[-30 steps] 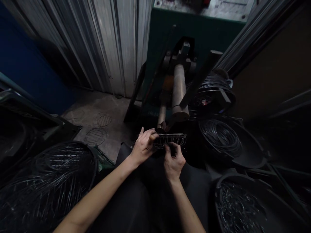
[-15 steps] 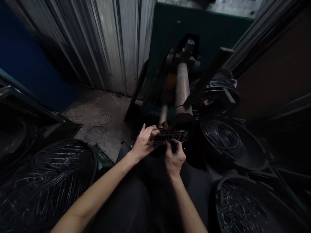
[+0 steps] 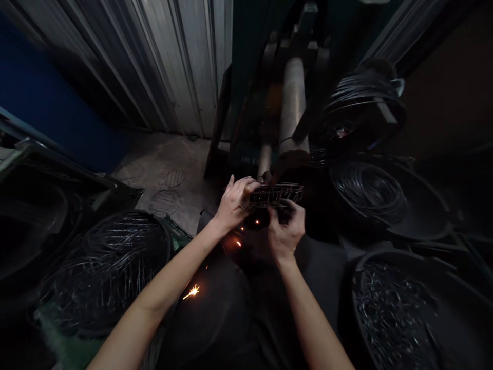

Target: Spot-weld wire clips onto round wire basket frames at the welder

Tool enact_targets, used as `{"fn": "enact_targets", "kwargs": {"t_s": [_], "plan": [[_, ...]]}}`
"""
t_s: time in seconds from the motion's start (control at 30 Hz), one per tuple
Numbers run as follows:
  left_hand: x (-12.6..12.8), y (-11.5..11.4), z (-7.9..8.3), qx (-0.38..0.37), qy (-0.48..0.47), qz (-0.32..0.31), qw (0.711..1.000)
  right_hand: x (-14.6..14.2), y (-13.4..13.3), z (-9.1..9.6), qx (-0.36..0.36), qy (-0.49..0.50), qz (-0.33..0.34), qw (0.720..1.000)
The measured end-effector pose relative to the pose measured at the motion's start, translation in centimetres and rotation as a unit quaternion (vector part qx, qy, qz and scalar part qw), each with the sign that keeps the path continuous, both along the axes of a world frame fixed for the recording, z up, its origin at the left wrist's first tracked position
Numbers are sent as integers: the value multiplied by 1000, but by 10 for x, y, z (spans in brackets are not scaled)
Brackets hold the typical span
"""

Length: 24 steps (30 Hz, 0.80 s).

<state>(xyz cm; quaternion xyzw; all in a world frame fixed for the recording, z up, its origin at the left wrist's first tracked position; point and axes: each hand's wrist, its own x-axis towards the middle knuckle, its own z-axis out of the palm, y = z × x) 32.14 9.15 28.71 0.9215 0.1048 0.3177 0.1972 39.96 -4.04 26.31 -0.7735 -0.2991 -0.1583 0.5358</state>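
A small round wire frame (image 3: 283, 191), like a shallow basket with short upright wires between its rings, is held level below the tips of a welding machine. My left hand (image 3: 234, 205) grips its left side, fingers curled over the top ring. With thumb and fingers pinched, my right hand (image 3: 287, 228) closes on its near lower edge; whether a loose wire piece is in the pinch is too dark to tell. The machine's thick metal arm (image 3: 295, 103) and a thinner rod (image 3: 265, 159) reach toward the frame. Bright sparks (image 3: 192, 292) fly near my left forearm and lap.
On the left stands a tub of cut wires (image 3: 127, 246). To the right are a tub of small bent wire pieces (image 3: 393, 313) and a basin with a wire coil (image 3: 370, 192). Round wire grids (image 3: 165, 200) lie on the floor before the corrugated metal wall (image 3: 177, 61).
Glowing sparks have appeared below the hands. My view has tilted down, so the machine sits higher in it. Both hands keep their hold on the wire frame.
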Motion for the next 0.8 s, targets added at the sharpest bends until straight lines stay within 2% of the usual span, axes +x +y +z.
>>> {"fn": "enact_targets", "kwargs": {"t_s": [0.2, 0.27, 0.47, 0.57, 0.63, 0.67, 0.73, 0.8], "plan": [[-4, -3, 2, -28, 10, 4, 1000, 3, -6, -9, -90, -104, -17, 990], [-10, 1, -5, -43, 0, 11, 999, 7, -4, -10, -107, -119, -22, 987], [-28, 24, -39, -123, -21, 36, 992, 6, 5, -11, -115, -132, -36, 984], [-26, 30, -46, -139, -19, 39, 989, 3, 5, -5, -114, -121, -30, 986], [-25, 30, -45, -143, -44, 52, 987, 8, -14, -1, -113, -110, -19, 987], [-26, 29, -43, -140, -56, 57, 987, 13, -32, 0, -118, -101, -19, 988], [-32, 24, -38, -125, -61, 59, 989, 30, -86, -5, -151, -71, -50, 985], [-43, 14, -34, -97, -44, 51, 993, 53, -154, -19, -232, -7, -148, 961]]}}
